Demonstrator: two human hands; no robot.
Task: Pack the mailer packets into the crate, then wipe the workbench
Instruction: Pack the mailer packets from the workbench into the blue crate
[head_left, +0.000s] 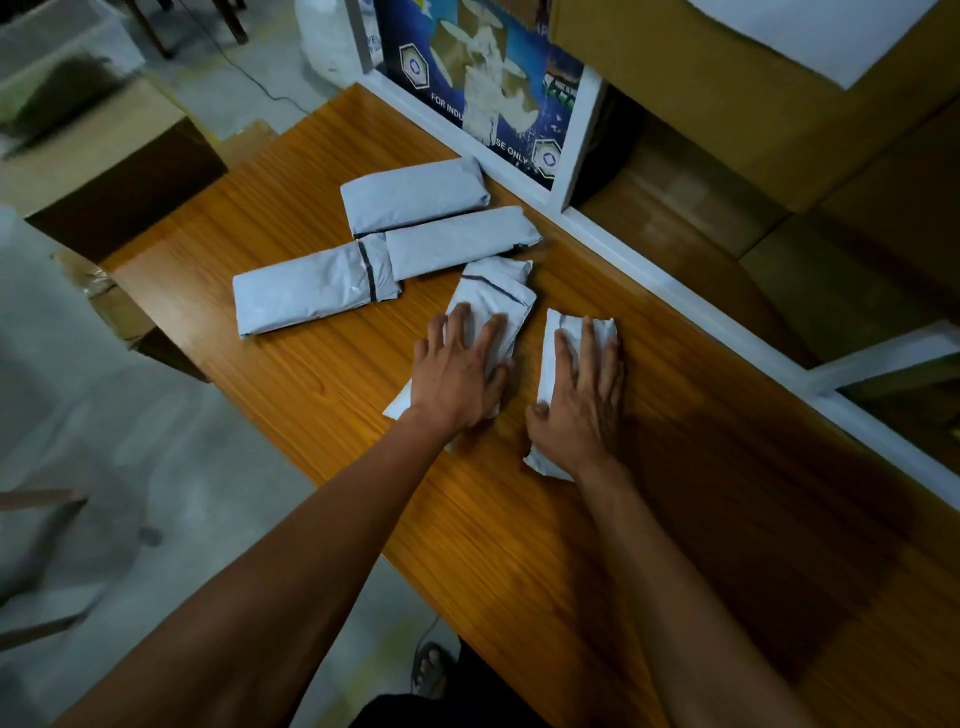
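My left hand (457, 379) and right hand (582, 405), each grip spread flat, press two mailer packets (491, 296) (558, 332); three more packets (415, 200) lie at eleven o'clock on the desk (571, 571).

Single view only: head-worn wide-angle camera, looking forward and steeply down along both bare forearms onto the orange-brown wood-grain workbench top (519, 545). Close range; the bench runs diagonally, lower right to upper left. Frame edges bend and blur. Grey floor (130, 441) shows at left, white-framed shelving (649, 270) at right.
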